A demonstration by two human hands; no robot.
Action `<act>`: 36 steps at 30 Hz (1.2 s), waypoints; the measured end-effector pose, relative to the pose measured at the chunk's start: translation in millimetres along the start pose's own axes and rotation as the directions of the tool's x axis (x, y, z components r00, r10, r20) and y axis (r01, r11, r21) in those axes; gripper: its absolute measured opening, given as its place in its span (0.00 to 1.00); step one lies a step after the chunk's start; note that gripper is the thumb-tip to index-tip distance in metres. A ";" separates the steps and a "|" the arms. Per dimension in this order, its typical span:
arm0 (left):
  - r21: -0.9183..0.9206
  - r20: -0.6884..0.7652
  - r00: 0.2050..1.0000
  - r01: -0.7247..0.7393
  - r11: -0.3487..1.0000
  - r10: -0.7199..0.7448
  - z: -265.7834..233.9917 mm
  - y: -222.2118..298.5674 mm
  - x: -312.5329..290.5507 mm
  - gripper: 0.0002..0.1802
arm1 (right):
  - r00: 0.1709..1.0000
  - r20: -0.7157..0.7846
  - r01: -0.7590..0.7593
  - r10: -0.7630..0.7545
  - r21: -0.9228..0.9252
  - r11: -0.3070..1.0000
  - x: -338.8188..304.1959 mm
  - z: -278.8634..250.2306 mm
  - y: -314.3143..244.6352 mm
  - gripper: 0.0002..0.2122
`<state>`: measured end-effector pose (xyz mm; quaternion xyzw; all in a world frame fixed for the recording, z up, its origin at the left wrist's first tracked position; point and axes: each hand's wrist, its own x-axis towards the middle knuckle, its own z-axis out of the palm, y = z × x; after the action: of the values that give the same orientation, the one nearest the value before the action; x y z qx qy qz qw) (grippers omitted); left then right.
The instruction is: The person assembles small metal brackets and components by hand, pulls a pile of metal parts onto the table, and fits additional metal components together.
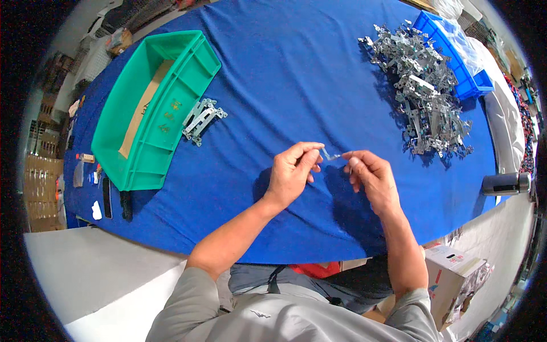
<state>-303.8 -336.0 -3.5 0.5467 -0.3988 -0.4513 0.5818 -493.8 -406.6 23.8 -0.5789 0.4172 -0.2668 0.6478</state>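
On the blue tablecloth (268, 74), a green plastic bin (191, 77) has a metal bracket heap (421, 94) well to its right and a small bracket stack (202, 119) just beside it. Also right of the bin, the left hand (292, 172) and right hand (373, 178) pinch opposite ends of an angled bracket (329, 155), between their fingertips. This seems two-handed handling, calling next for light, precise finger control.

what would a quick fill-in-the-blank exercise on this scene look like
The metal part is between the ____ hand and the right hand.
The larger pile lies on the person's ____ side.
The left bin is ____.
The cloth is ____.

Missing words: left; right; green; blue
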 end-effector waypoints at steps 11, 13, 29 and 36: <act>-0.024 0.027 0.999 0.024 0.999 -0.024 -2.7 -2.3 0.1 0.12 | 0.995 0.091 -0.029 0.037 -0.094 0.995 -1.5 9.0 2.3 0.11; -0.023 0.033 0.999 0.029 0.999 -0.028 -1.9 -1.5 -0.1 0.12 | 0.995 0.095 -0.033 0.044 -0.111 0.993 -2.3 8.7 1.8 0.11; 0.276 0.082 0.957 -0.289 0.917 0.277 -2.0 2.2 0.4 0.09 | 0.997 0.077 0.004 0.018 -0.273 0.962 -0.6 7.0 -1.0 0.09; 0.306 0.121 0.929 -0.369 0.877 0.349 -0.4 6.7 -0.1 0.08 | 0.985 0.133 -0.139 0.110 0.235 0.962 5.4 1.4 7.0 0.10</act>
<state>-302.9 -335.9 3.2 0.5369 -0.5797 -0.2808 0.5448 -490.9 -409.0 15.7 -0.4825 0.3777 -0.2398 0.7530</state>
